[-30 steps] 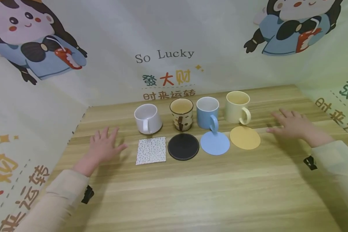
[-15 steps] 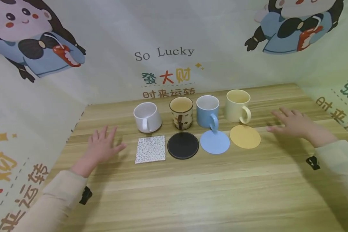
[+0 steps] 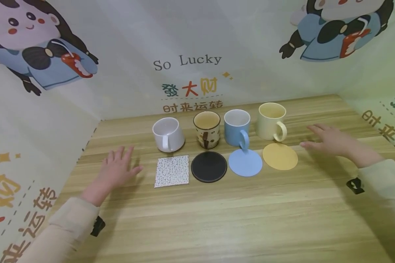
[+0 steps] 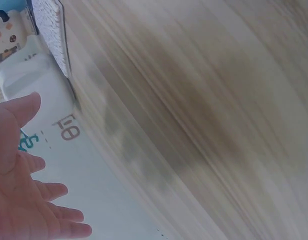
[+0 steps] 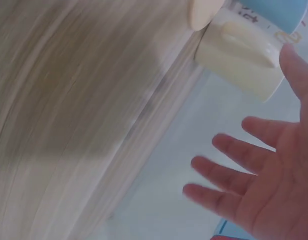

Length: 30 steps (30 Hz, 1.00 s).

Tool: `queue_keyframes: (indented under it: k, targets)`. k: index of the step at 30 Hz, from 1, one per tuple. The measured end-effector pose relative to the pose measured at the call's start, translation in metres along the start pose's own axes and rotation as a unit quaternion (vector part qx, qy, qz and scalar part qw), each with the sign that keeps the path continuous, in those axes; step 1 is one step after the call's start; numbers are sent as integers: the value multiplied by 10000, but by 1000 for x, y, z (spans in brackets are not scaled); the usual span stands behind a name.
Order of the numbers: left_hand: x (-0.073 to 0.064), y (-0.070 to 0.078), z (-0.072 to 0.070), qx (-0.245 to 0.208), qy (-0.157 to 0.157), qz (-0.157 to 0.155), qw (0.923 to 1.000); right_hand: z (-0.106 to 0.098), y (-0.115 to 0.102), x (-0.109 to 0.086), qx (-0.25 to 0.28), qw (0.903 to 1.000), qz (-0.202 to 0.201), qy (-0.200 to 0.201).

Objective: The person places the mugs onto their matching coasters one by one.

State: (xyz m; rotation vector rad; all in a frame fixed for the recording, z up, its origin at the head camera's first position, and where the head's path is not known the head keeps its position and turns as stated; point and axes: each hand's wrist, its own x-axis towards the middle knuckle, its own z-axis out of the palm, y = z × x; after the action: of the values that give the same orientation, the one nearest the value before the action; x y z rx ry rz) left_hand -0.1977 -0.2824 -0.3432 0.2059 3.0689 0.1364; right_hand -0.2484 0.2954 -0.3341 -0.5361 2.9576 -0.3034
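My left hand (image 3: 115,171) hovers over the table with fingers spread, left of the square speckled coaster (image 3: 172,171), holding nothing. On the other side my right hand (image 3: 332,144) is also spread and bare, right of the yellow mug (image 3: 266,122) and the round yellow coaster (image 3: 280,156). A white mug (image 3: 166,135), a patterned cream cup (image 3: 206,129) and a blue mug (image 3: 236,128) continue the row. In front of them lie a round black coaster (image 3: 209,166) and a round blue coaster (image 3: 245,163). The right wrist view shows the pale yellow mug (image 5: 239,57) beyond my thumb.
The wood-grain table (image 3: 210,223) stretches toward me in front of the coasters. Printed cloth walls (image 3: 128,65) with cartoon figures and lettering enclose the back and both sides. A black clip-like piece (image 3: 98,225) shows under the left sleeve, and another (image 3: 355,185) under the right.
The head view shifts slightly. Both hands stay almost in place, with the right fingers drawn a little closer together. Mugs and coasters have not moved.
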Motion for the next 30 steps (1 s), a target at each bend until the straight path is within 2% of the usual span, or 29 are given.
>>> queue_keyframes:
  k: [4, 8, 12, 14, 17, 21, 24, 30]
  targets:
    - [-2, 8, 0, 24, 161, 107, 9998, -3, -7, 7, 731, 9972, 31, 141]
    - [-4, 23, 0, 25, 368, 257, 9990, -5, -12, 15, 1405, 9895, 167, 284]
    - [-6, 43, -2, 58, 605, 561, 9966, -3, -18, 21, 2320, 9719, 314, 249]
    - [-7, 57, -2, 74, 679, 769, 9947, -1, -21, 25, 2769, 9599, 386, 195]
    - [-7, 78, -1, 79, 743, 1111, 9910, 1, -25, 31, 3213, 9455, 507, 128]
    - [-9, 105, 2, 107, 837, 1669, 9824, 4, -27, 38, 3583, 9312, 668, -33]
    - [-11, 125, 4, 57, 841, 2069, 9747, 5, -28, 43, 3637, 9286, 724, -157]
    - [-11, 160, 10, -117, 632, 2504, 9660, 5, -30, 48, 3762, 9234, 713, -278]
